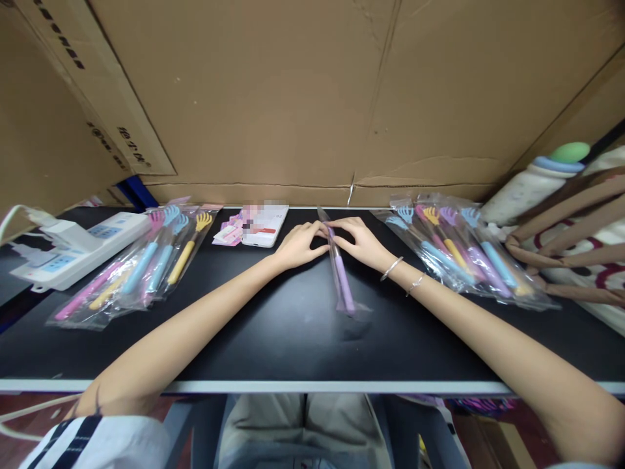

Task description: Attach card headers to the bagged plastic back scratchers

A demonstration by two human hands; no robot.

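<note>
A purple-handled back scratcher [344,280] in a clear plastic bag lies lengthwise in front of me at the middle of the table, its handle end toward me. My left hand [303,245] pinches the upper part of the bag from the left side. From the right, my right hand [360,241], with bangles on its wrist, pinches the same part. Fingers hide the scratcher's head. Bagged back scratchers [141,267] with pink, blue and yellow handles lie in a pile on the left. Another pile of bagged back scratchers [454,251] lies on the right.
Behind my left hand are a white phone-like device [266,225] and pink printed cards [228,232]. A white power strip [90,244] stands at the far left. A bottle [532,185] and a brown-strapped bag [581,228] are at the right. Cardboard [273,98] walls the back.
</note>
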